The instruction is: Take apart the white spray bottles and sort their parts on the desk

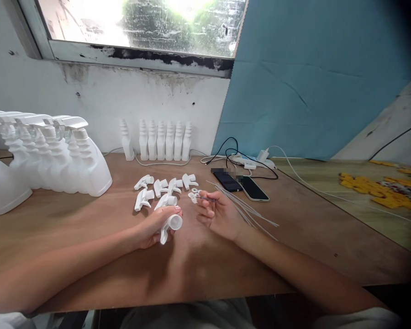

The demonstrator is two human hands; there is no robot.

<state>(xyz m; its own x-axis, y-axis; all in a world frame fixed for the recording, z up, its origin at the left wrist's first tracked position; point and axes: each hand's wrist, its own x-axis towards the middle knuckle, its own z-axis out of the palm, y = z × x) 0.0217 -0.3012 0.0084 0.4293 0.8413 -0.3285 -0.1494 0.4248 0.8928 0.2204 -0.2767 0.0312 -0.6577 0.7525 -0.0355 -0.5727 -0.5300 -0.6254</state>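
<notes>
My left hand (157, 227) is closed around a white trigger sprayer head (174, 222), whose round open collar faces up toward me. Across from it, my right hand (222, 214) pinches a thin dark tool (207, 198) between thumb and fingers; its exact kind is too small to make out. The tool's tip points at a few small white gaskets (193, 197) on the table. Beyond my left hand lie several more sprayer heads (144, 199), loosely grouped. Beside my right wrist, thin white tubes (250, 208) are spread on the wood.
Large white spray bottles (89, 160) stand in rows at the left. Several small white bottles (160, 141) line the wall. Two phones (255, 188) lie at the back right, near a power strip (251, 161) with cables. Yellow pieces (373, 187) lie at far right.
</notes>
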